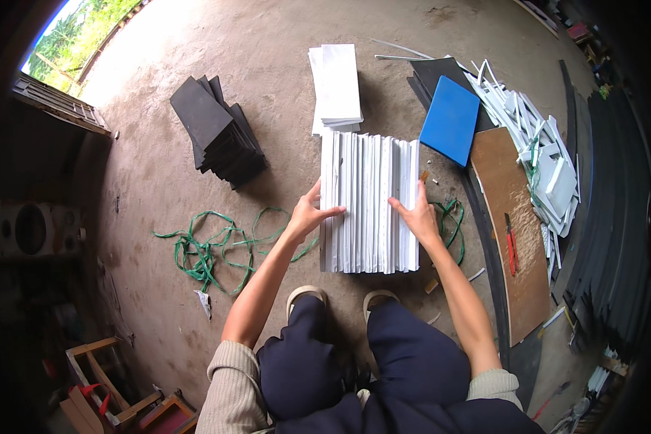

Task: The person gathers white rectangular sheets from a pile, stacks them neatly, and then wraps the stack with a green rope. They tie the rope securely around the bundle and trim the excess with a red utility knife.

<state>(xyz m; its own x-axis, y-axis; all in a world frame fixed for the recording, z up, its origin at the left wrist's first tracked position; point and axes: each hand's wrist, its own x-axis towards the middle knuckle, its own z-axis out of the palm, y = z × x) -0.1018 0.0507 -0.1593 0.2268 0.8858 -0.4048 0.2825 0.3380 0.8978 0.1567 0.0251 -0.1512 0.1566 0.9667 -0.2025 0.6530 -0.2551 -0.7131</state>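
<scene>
A block of thin white foam-like sheets [369, 210] stands on edge on the floor in front of my feet, its long edges facing up. My left hand [312, 213] presses against its left side, thumb over the top edges. On the opposite side, my right hand [417, 215] holds it the same way, thumb also on top. The fingers of both hands are partly hidden behind the block's sides. Just beyond it rises a stack of flat white sheets [340, 83]. Tangled green plastic twine [199, 257] lies left of the block, and more twine [452, 224] is by my right hand.
A stack of black sheets [213, 130] stands at the far left. To the right are a blue board [450, 119], a brown board [510, 181] bearing red-handled pliers [512, 246], and a heap of white offcuts [553, 163]. A wooden frame [105, 369] sits at the lower left.
</scene>
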